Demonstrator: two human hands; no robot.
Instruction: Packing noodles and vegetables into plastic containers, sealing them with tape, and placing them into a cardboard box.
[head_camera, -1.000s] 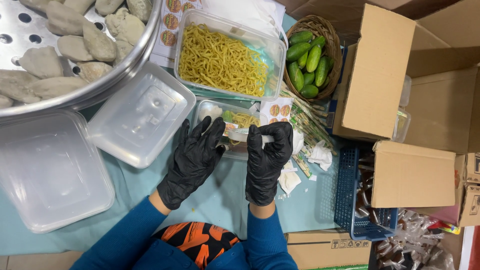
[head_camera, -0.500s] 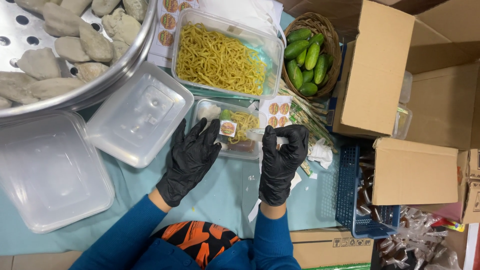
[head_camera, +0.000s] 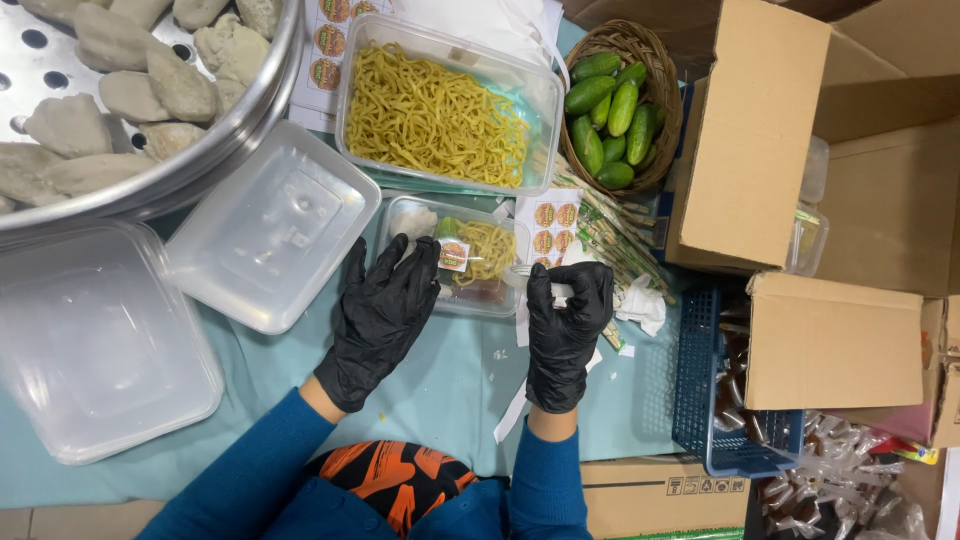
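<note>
Round sticker (head_camera: 453, 254) now sits on small lidded food box (head_camera: 460, 256), left hand (head_camera: 383, 318) flat, fingers spread on it, right hand (head_camera: 566, 318) pinching white backing strip (head_camera: 522, 300) above worktop (head_camera: 450, 380)

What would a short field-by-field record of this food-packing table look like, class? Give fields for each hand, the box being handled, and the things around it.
left hand: black glove, resting flat on the small lidded box
right hand: black glove, pinching a strip of white paper
small lidded box: clear, holds noodles, round sticker on its lid
noodle tub: large, open, behind the box
basket of cucumbers: far right of the tub
steamer tray: dumplings, top left
empty clear lids: left of the hands
</note>
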